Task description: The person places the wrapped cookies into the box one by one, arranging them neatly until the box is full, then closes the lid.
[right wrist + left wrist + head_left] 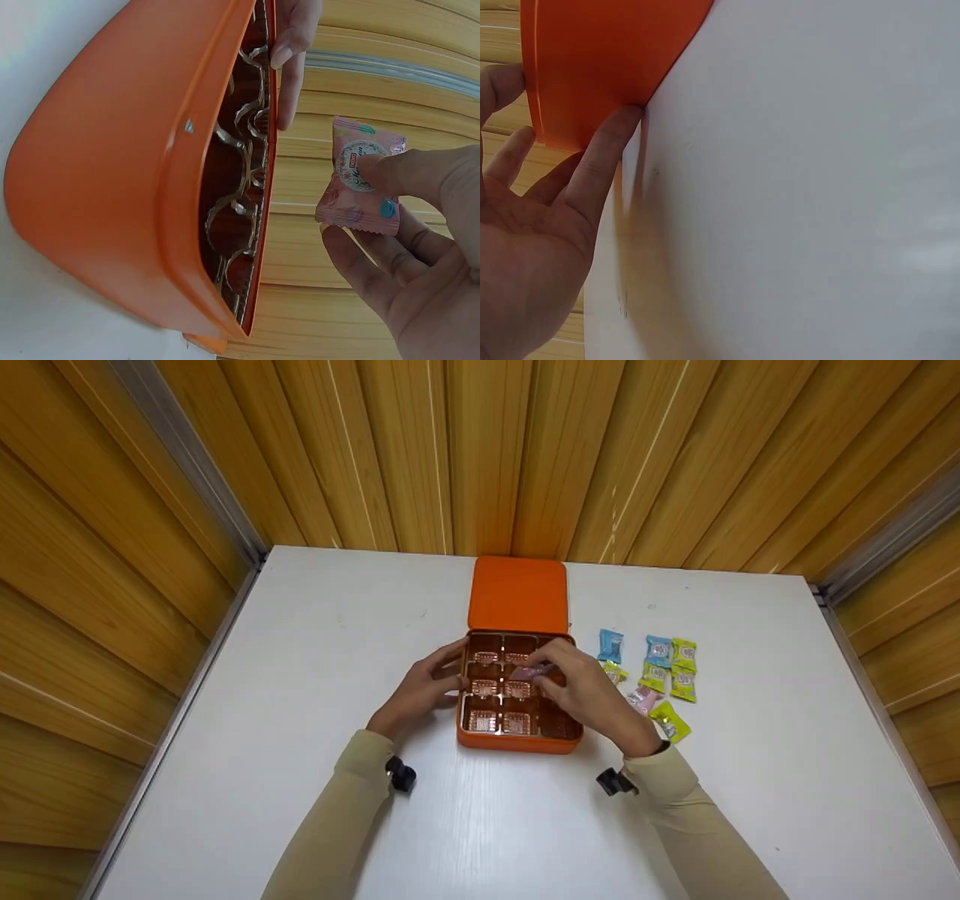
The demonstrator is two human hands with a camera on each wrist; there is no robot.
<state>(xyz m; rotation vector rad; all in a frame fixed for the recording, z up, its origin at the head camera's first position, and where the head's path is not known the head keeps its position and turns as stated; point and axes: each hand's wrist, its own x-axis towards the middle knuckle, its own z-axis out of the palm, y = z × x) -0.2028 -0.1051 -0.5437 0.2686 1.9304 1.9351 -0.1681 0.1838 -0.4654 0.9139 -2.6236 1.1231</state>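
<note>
An orange tin box [517,744] lies with its lid folded back, its inside split into several compartments by a clear plastic insert [484,723]. My right hand [585,686] is above the box's right half and pinches a pink wrapped candy [360,172] between thumb and fingers. In the right wrist view the candy hangs apart from the insert. At the box's left side is my left hand [424,686], its fingers spread and touching the orange wall [607,60]. The right hand hides part of the right-hand compartments.
Right of the box lie blue wrapped candies [610,646], several yellow-green ones [683,685] and another pink one [643,700]. The orange lid [519,595] rests behind the box on the white table [300,660]. Wood-patterned panels [487,457] stand behind.
</note>
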